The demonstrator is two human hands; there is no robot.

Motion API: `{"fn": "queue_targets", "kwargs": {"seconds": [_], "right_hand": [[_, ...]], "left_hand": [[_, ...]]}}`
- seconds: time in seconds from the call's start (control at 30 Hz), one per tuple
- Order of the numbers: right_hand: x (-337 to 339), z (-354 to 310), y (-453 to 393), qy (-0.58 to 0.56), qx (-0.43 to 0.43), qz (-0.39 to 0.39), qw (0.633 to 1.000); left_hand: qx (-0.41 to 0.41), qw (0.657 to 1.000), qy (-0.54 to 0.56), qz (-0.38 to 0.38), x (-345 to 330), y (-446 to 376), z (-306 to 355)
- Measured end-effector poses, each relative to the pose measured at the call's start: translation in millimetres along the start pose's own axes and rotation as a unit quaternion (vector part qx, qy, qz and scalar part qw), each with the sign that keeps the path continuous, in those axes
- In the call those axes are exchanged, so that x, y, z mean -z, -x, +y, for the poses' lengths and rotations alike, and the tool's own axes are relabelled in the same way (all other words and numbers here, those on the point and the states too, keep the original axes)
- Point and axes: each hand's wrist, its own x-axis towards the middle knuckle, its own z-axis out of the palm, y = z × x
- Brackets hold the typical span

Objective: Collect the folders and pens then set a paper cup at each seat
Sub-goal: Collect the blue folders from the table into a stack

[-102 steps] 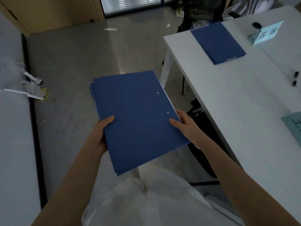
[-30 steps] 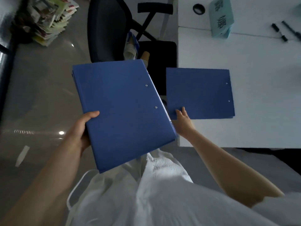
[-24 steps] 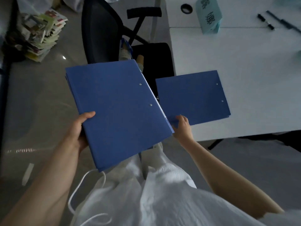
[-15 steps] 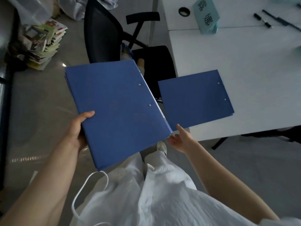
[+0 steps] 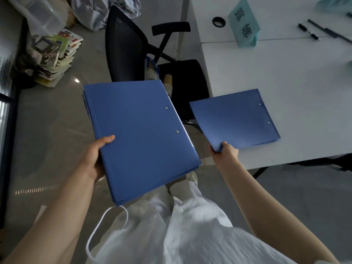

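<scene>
Right hand (image 5: 224, 152) pinching table folder (image 5: 234, 119) corner

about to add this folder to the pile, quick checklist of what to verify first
1. Right hand grips the corner of the folder on the table: ok.
2. Left hand supports the folder stack from its edge: ok.
3. Top of the stack bare for the next folder: ok.
4. Folder lifted off the white table: cannot tell.
5. Pens collected: not ok, they lie at the far edge.
6. Cups set at seats: not ok, none on the table.
</scene>
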Motion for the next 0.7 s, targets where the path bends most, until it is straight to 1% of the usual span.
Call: {"fn": "queue_targets", "kwargs": {"seconds": [0.07,0.13,0.27,0.33,0.4,0.5,0.57,0.7], "right_hand": [[-3.7,-5.1,15.6,-0.020,0.032,-0.034,0.999],[-4.4,-11.1,28.7,-0.052,0.045,-0.059,0.996],[-2.0,-21.3,48.1,-0.133,0.024,-0.114,0.984],[0.9,-21.6,53.3,-0.144,0.008,-0.131,0.981],[6.8,-21.7,53.7,-0.116,-0.013,-0.155,0.981],[16.6,-26.0,48.3,-0.028,-0.036,-0.219,0.975],[18.6,-33.2,46.2,0.047,-0.030,-0.274,0.960],[10.9,-54.1,42.5,0.169,-0.028,-0.366,0.915]], "left_hand": [[0.001,1.000,0.005,-0.008,-2.1,-1.9,2.4],[-0.001,1.000,0.009,-0.015,-5.6,-3.7,5.8],[-0.008,1.000,0.015,-0.021,-15.6,-8.2,13.1],[-0.010,1.000,0.016,-0.023,-20.7,-10.9,15.2],[-0.015,0.999,0.011,-0.026,-26.5,-12.8,17.7],[-0.020,0.999,0.007,-0.027,-35.3,-13.5,20.9],[-0.020,0.999,0.007,-0.025,-41.6,-13.8,22.4],[-0.029,0.999,0.019,-0.021,-56.4,-14.9,23.4]]}}
